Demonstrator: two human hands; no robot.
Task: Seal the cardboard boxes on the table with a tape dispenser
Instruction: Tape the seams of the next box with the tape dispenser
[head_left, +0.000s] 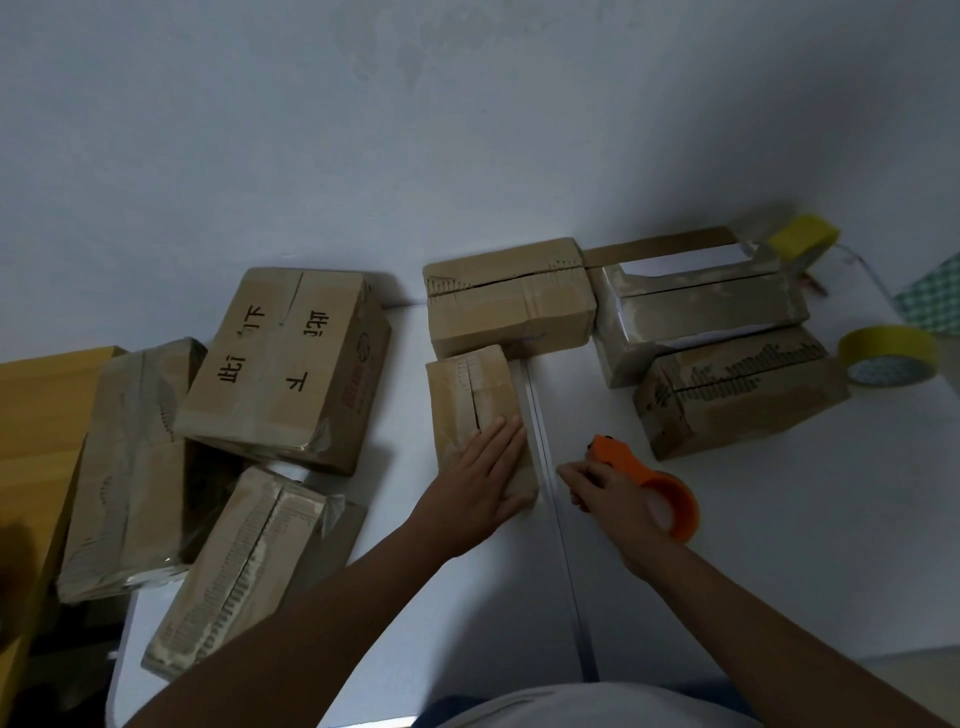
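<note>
Eight brown cardboard boxes show in my one head view, so the job looks only partly done. My left hand lies flat, fingers straight, on the near end of the small brown cardboard box in front of me, whose top seam is an open slit. My right hand is curled round the orange plastic tape dispenser, just at its three o'clock across the pale table groove; whether tape is already drawn out, I cannot tell.

At twelve o'clock from that box sits a wide brown box with a gap along its seam. At two o'clock an open-topped brown box shows white inside, and a brown box with dark hatch marks lies in front of it; both look unsealed to me. At nine and eight o'clock, three glossy-wrapped boxes, the box with black handwritten characters among them, seem taped. A yellow tape roll rests at three o'clock.
</note>
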